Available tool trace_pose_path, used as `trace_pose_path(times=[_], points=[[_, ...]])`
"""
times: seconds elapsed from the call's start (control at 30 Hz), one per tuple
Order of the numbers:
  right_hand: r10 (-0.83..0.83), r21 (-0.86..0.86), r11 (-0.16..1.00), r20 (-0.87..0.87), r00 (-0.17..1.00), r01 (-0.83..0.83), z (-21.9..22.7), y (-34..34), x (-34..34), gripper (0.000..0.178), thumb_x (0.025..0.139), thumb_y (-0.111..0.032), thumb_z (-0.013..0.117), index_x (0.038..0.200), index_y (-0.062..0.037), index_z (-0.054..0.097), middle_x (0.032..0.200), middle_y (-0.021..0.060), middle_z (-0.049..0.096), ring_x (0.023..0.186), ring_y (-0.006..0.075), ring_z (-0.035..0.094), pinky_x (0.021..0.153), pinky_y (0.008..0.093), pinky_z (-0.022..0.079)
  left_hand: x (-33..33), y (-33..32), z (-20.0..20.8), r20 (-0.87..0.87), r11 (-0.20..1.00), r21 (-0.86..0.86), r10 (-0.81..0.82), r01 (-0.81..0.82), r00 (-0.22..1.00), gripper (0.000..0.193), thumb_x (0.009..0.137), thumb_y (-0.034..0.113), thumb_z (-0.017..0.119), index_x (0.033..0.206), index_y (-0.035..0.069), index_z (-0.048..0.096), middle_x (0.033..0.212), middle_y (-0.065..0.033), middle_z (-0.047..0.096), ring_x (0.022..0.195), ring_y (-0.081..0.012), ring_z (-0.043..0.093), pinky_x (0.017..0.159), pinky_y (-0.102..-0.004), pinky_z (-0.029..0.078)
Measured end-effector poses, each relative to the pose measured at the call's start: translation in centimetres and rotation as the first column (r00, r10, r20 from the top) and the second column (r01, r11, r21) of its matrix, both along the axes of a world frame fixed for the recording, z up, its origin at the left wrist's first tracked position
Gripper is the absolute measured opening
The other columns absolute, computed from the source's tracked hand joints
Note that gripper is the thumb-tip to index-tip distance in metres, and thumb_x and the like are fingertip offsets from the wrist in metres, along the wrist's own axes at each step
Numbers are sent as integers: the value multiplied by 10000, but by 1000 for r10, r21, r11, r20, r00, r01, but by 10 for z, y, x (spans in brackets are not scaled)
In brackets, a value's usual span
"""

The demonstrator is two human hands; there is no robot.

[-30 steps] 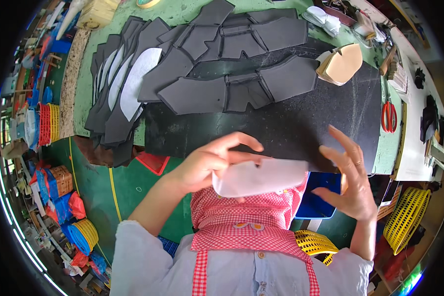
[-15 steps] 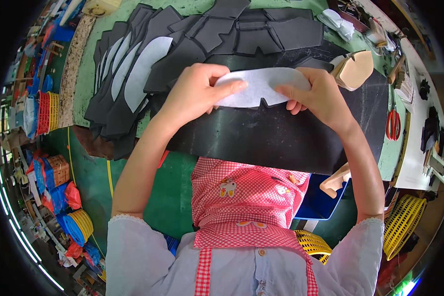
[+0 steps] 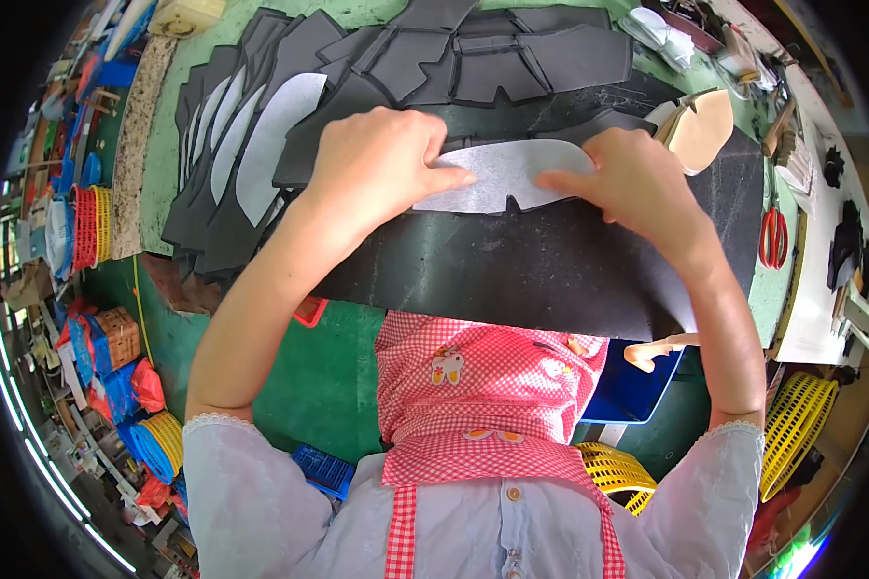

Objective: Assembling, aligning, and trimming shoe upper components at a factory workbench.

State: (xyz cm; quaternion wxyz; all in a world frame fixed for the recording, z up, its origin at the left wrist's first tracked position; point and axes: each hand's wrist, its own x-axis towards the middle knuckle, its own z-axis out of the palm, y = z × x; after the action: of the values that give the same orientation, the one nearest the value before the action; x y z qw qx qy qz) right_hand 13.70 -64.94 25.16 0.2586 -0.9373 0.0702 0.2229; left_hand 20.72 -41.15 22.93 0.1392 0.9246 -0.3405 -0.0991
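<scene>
Over the black board [image 3: 434, 265], a white curved fabric piece [image 3: 507, 172] lies on a dark foam piece whose edge shows beneath it, with a small notch in the lower edge. My left hand [image 3: 381, 159] is closed at its left end, the thumb lying across the white face. At the other end, my right hand [image 3: 642, 179] is closed too, thumb pointing inward. The fingers of both hands are mostly hidden. Whether the pieces touch the board I cannot tell. Just beyond them lies another black foam piece [image 3: 603, 124].
Black foam cutouts [image 3: 497, 69] spread over the far side of the green table [image 3: 758, 289]. At left, a fanned stack carries white pieces [image 3: 282, 140]. Tan patterns [image 3: 702, 130] and red-handled scissors [image 3: 772, 238] lie at right. A blue bin [image 3: 637, 391] stands below the table edge.
Both hands have turned knuckles-up, and the fingers seen underneath before are now hidden. The left hand has shifted slightly left, and both elbows have spread outward. The white piece looks flatter.
</scene>
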Motion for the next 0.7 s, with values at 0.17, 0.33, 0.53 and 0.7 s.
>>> trace_pose_path(times=[0.17, 0.33, 0.53, 0.7], points=[[-22, -335, 942, -12, 1000, 16, 4, -19, -6, 434, 816, -461, 751, 858, -34, 682, 754, 114, 694, 749, 316, 691, 677, 430, 530, 3, -11, -7, 93, 974, -100, -195, 204, 976, 459, 767, 310, 819, 1097, 93, 585, 953, -103, 651, 949, -337, 620, 861, -439, 488], [193, -186, 979, 681, 707, -89, 0, -13, -14, 445, 704, -201, 834, 1075, -76, 623, 1021, 71, 694, 939, 291, 665, 844, 417, 505, -5, -15, 5, -204, 971, -220, -142, 96, 969, 330, 812, 176, 790, 1018, 50, 565, 863, -95, 629, 758, -309, 648, 707, -405, 501], [361, -279, 924, 863, 355, -261, 19, -16, -40, 329, 644, -46, 752, 960, -120, 706, 972, 25, 631, 925, 243, 597, 833, 393, 459, -31, -3, 46, 424, 846, -428, -123, 319, 897, 270, 664, -87, 692, 886, 63, 651, 885, -45, 587, 770, -228, 603, 655, -332, 502], [278, -101, 943, 759, 589, -316, -37, -2, -97, 357, 673, -18, 728, 1023, -90, 728, 1074, 46, 667, 1019, 251, 622, 904, 411, 494, -66, 22, -10, 301, 893, -287, -260, 347, 917, 262, 661, -22, 717, 896, 95, 703, 1026, -36, 625, 894, -251, 616, 725, -368, 523]])
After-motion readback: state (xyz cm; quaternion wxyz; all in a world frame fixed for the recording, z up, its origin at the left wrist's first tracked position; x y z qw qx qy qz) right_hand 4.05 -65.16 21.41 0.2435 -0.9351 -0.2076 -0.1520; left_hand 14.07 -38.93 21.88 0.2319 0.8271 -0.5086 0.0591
